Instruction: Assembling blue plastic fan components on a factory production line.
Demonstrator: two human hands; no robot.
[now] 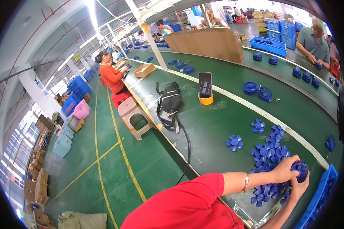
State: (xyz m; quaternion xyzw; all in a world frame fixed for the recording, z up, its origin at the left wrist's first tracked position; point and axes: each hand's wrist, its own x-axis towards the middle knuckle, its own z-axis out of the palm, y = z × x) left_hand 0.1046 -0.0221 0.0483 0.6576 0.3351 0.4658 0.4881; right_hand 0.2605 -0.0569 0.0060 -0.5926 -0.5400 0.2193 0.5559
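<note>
Between my two hands, at the right, is a round blue fan housing [300, 170] with a ribbed, cage-like wall. My left hand [285, 170] grips it from the left, and a bracelet circles that wrist. From below, my right hand [299, 186] closes round its near side. Part of the housing is hidden behind my fingers. Beside and under my forearms lies a pile of blue fan blades [270, 152]. One fan blade [234, 142] sits apart to the left of the pile, and another fan blade [258, 126] lies above it.
A blue crate [312, 206] of blue parts stands at my right. Two blue housings [250, 88] rest on the green belt [294, 114]. A phone on an orange stand [206, 100] and a black bag [169, 100] occupy the bench. Co-workers sit along the line; a stool [133, 116] stands beside the bench.
</note>
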